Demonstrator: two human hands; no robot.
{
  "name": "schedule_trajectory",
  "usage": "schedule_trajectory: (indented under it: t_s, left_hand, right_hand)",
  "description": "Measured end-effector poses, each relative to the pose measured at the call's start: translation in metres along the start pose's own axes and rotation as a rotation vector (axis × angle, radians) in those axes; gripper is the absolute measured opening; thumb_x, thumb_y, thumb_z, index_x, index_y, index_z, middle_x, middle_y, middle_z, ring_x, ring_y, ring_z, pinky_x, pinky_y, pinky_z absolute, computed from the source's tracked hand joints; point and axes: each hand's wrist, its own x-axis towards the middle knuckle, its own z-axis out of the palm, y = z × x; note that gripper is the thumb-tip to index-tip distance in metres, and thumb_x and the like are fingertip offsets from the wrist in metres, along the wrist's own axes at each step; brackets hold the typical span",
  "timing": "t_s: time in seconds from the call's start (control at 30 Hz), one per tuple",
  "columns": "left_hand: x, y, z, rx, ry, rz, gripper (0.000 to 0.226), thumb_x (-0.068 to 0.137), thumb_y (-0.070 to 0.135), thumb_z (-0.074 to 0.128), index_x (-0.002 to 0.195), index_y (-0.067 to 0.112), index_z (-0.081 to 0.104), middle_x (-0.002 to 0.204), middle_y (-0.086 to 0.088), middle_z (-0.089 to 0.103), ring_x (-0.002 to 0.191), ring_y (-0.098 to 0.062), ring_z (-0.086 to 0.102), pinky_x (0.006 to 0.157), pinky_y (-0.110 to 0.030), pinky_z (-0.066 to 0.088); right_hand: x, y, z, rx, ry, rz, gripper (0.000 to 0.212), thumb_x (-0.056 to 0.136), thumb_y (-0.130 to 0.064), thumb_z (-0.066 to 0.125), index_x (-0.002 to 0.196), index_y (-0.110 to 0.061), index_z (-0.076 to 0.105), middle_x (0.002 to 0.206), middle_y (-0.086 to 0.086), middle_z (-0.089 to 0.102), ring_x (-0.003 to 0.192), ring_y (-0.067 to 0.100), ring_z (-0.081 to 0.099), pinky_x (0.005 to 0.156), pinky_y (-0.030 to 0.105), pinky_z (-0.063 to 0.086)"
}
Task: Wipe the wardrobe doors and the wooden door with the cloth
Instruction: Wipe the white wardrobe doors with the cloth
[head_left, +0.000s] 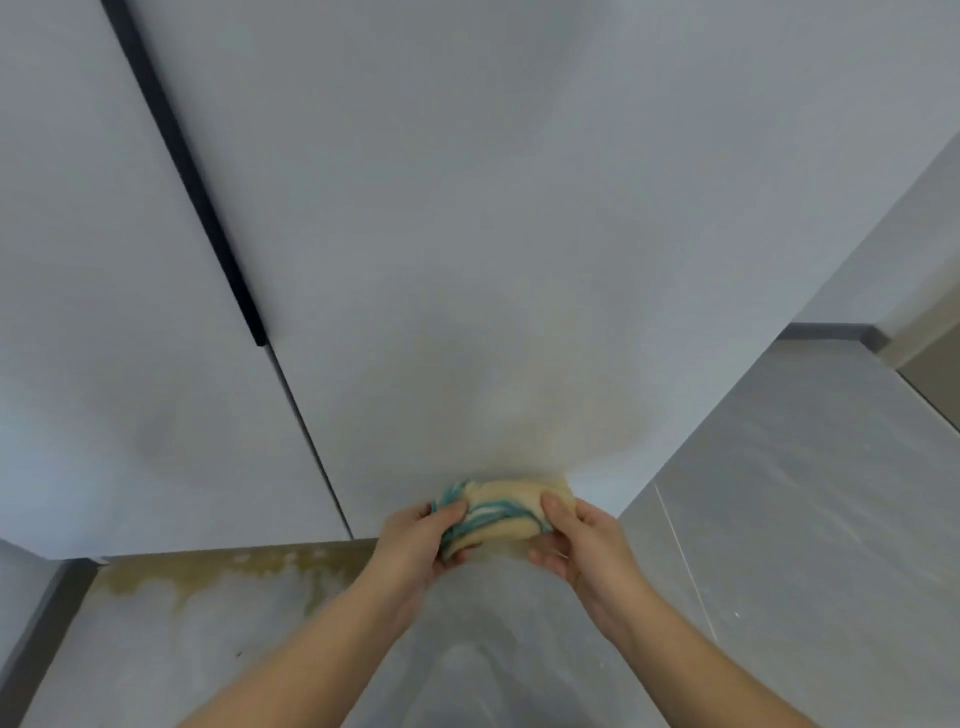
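Body in view: two arms, nothing else. Left hand (421, 540) and right hand (582, 545) are bare, uncovered to the fingertips. Left forearm (311, 649) and right forearm (691, 649) are bare too, from the wrists down to the bottom edge of the frame. Both forearms are slim and narrow toward the wrists; the wide lens makes them look broader near the frame edge. Right thumbnail (549, 503) is short and looks plain. Fine detail is soft and slightly blurred, so small skin marks can't be read.
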Motion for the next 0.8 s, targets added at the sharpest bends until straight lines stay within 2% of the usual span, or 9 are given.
schedule_trajectory:
  t_s: [0.13,0.23,0.3,0.4,0.47,0.57,0.7,0.8]
  left_hand:
    - [0.06,-0.058,-0.003,0.06,0.077,-0.166,0.009,0.092,0.004,0.063,0.085,-0.002,0.063,0.067,-0.014,0.067,0.048,-0.019,0.063,0.039,-0.02,0.047]
    - [0.096,-0.083,-0.005,0.123,0.118,-0.246,0.01,0.093,0.002,0.06,0.083,-0.001,0.062,0.068,-0.016,0.065,0.041,-0.018,0.062,0.036,-0.019,0.045]
    - [0.118,-0.093,-0.006,0.127,0.138,-0.278,0.009,0.093,0.002,0.059,0.087,-0.002,0.061,0.073,-0.017,0.065,0.039,-0.017,0.061,0.038,-0.021,0.045]
    - [0.142,-0.103,-0.007,0.106,0.175,-0.307,0.008,0.093,0.002,0.058,0.086,-0.001,0.06,0.078,-0.018,0.065,0.041,-0.018,0.062,0.046,-0.026,0.05]
    - [0.151,-0.108,-0.005,0.092,0.194,-0.323,0.009,0.094,0.001,0.058,0.085,0.0,0.059,0.078,-0.017,0.064,0.042,-0.019,0.062,0.044,-0.025,0.05]
    - [0.156,-0.109,-0.004,0.097,0.213,-0.327,0.01,0.094,0.001,0.057,0.085,-0.001,0.058,0.077,-0.018,0.062,0.04,-0.02,0.061,0.035,-0.02,0.045]
    - [0.152,-0.107,-0.004,0.082,0.222,-0.314,0.009,0.094,0.001,0.056,0.086,-0.001,0.058,0.077,-0.018,0.062,0.056,-0.026,0.06,0.033,-0.018,0.041]
    - [0.148,-0.103,-0.003,0.068,0.216,-0.299,0.009,0.094,0.001,0.055,0.085,0.0,0.058,0.076,-0.016,0.062,0.045,-0.021,0.061,0.032,-0.016,0.039]
  right_hand:
    - [0.056,0.062,-0.025,-0.066,0.056,0.224,0.017,0.099,-0.018,0.056,0.102,-0.004,0.066,0.078,0.007,0.074,0.069,0.018,0.071,0.059,0.028,0.055]
    - [0.087,0.089,-0.03,-0.097,0.104,0.311,0.018,0.1,-0.016,0.054,0.102,-0.002,0.064,0.061,0.004,0.067,0.06,0.017,0.068,0.061,0.031,0.055]
    - [0.104,0.099,-0.03,-0.119,0.131,0.343,0.016,0.1,-0.016,0.054,0.096,-0.003,0.064,0.067,0.008,0.067,0.063,0.02,0.066,0.063,0.033,0.056]
    - [0.125,0.105,-0.027,-0.128,0.185,0.365,0.016,0.098,-0.013,0.057,0.088,-0.002,0.063,0.079,0.015,0.067,0.07,0.028,0.065,0.071,0.041,0.058]
    - [0.132,0.107,-0.025,-0.113,0.219,0.372,0.015,0.097,-0.011,0.058,0.085,-0.002,0.062,0.081,0.016,0.066,0.073,0.03,0.065,0.075,0.044,0.058]
    - [0.134,0.111,-0.022,-0.107,0.272,0.349,0.016,0.096,-0.009,0.059,0.081,-0.004,0.061,0.08,0.014,0.065,0.069,0.026,0.063,0.065,0.037,0.057]
    - [0.129,0.112,-0.02,-0.052,0.314,0.308,0.019,0.095,-0.008,0.06,0.076,-0.005,0.063,0.076,0.012,0.064,0.068,0.023,0.06,0.061,0.031,0.055]
    - [0.124,0.108,-0.017,-0.038,0.328,0.283,0.019,0.095,-0.01,0.061,0.076,-0.005,0.064,0.078,0.012,0.064,0.069,0.022,0.06,0.06,0.029,0.055]
